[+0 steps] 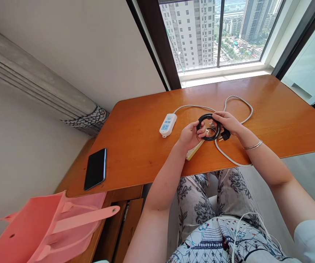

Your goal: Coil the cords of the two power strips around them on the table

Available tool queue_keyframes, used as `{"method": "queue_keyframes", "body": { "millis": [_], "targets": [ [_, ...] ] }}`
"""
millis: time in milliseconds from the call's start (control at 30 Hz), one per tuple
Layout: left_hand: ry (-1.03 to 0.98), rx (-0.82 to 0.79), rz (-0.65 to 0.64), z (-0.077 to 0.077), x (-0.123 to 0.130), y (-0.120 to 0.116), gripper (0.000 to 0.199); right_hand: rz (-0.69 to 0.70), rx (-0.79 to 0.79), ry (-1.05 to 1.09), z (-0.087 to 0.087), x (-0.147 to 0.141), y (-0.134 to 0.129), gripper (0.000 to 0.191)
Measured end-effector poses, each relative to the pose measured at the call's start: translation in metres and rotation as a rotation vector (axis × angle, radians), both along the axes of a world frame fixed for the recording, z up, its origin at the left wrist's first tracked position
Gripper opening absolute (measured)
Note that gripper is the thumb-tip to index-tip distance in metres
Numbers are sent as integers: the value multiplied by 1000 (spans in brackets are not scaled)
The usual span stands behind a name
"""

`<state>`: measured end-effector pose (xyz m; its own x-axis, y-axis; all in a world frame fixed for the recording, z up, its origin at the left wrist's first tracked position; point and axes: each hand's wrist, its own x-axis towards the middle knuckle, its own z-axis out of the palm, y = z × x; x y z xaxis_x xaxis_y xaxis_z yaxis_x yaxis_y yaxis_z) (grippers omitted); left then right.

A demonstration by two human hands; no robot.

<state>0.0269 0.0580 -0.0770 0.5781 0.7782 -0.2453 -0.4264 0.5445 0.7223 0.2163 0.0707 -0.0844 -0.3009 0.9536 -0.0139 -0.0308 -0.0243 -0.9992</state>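
Note:
Above the near part of the desk, a coiled black power cable (215, 136) is held between both hands. My left hand (191, 136) has its fingers closed around the left side of the coil. My right hand (228, 122) pinches the coil's upper right side, and a black plug (225, 135) hangs just below it. Under the coil lies a cream-coloured power strip (194, 150), partly hidden by the hands and cable. Left of the hands, a small white power strip with blue sockets (168, 125) rests on the desk, its white cord (191, 106) running right.
A black phone (95, 169) lies on the left of the wooden desk (138, 146). A pink bag (47, 226) with straps is at the lower left, beside a drawer. More white cord (252, 109) loops over the right side. A window (217, 36) stands behind the desk.

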Motion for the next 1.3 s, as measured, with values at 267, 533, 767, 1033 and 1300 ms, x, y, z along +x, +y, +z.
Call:
{"method": "queue_keyframes", "body": {
  "millis": [267,533,767,1033,1300],
  "targets": [
    [-30,-51,-5,1,1,0,51,21,47,-15,-5,-5,-1,52],
    [-41,-118,126,6,4,-2,39,28,-1,-23,-8,-5,3,44],
    [-31,-159,169,7,4,-1,44,79,54,-139,-9,-2,4,39],
    [25,-90,86,-1,8,-2,45,41,251,-392,-10,1,5,33],
    [252,112,58,-13,1,3,28,89,360,-586,-6,7,6,28]
  ]
}}
